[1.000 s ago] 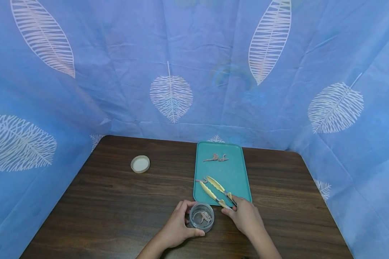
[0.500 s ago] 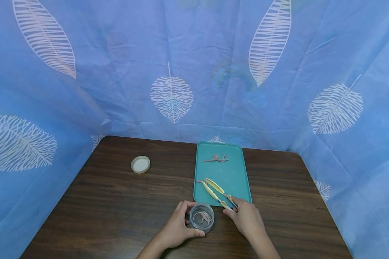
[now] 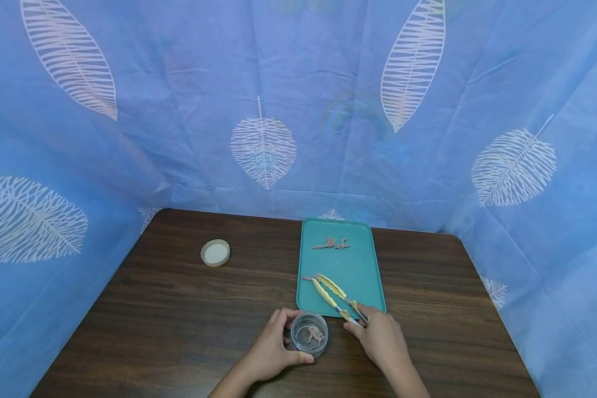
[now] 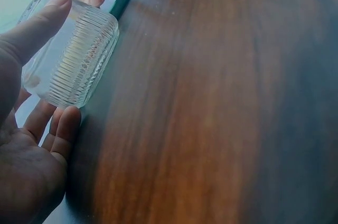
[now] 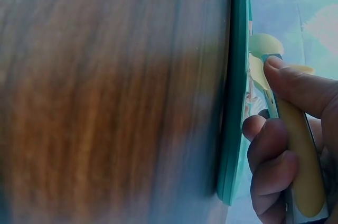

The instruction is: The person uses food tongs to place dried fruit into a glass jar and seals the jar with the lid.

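Note:
My left hand [image 3: 273, 351] holds a clear ribbed jar [image 3: 309, 335] upright on the table, thumb and fingers round its sides; the same jar [image 4: 79, 49] fills the upper left of the left wrist view. Inside it lie a few pinkish worm-like strands [image 3: 315, 334]. My right hand [image 3: 380, 337] grips yellow-and-metal tongs [image 3: 332, 293] by the handles. The tongs' tips are close together at a pinkish worm-like piece [image 3: 306, 278] near the left edge of the teal tray [image 3: 363, 276]. In the right wrist view the thumb and curled fingers wrap the yellow handle [image 5: 298, 155].
Several more pinkish worm-like pieces [image 3: 330, 243] lie toward the tray's far end. A round pale lid [image 3: 215, 252] sits on the dark wooden table [image 3: 179, 309] at the back left. Blue leaf-patterned cloth [image 3: 313, 155] hangs behind and at both sides.
The tongs' tips have closed in on the worm-like piece near the tray's left edge, and it has shifted slightly right. My left hand and the jar have stayed in place.

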A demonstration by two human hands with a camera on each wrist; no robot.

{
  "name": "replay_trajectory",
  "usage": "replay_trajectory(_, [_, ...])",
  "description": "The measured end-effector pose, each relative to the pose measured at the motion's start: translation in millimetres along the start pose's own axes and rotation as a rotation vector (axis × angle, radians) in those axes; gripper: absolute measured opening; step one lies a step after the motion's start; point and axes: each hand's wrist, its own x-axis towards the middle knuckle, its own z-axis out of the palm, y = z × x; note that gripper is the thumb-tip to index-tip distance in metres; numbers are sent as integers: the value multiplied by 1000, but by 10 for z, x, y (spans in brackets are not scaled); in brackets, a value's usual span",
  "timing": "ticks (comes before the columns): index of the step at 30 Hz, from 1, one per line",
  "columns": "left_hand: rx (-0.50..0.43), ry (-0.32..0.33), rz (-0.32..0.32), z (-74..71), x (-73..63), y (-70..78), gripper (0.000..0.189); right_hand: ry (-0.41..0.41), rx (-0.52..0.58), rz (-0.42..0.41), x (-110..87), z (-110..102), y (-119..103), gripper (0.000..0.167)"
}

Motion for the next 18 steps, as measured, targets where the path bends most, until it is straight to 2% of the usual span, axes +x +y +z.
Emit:
replay_trajectory(10, [5,2,3,24,-8,1,85,12,27,23,-53,-73,18,60])
replay_trajectory(18, [6,9,8,36,-20,8,84,40,35,1,-183,-166,77,59])
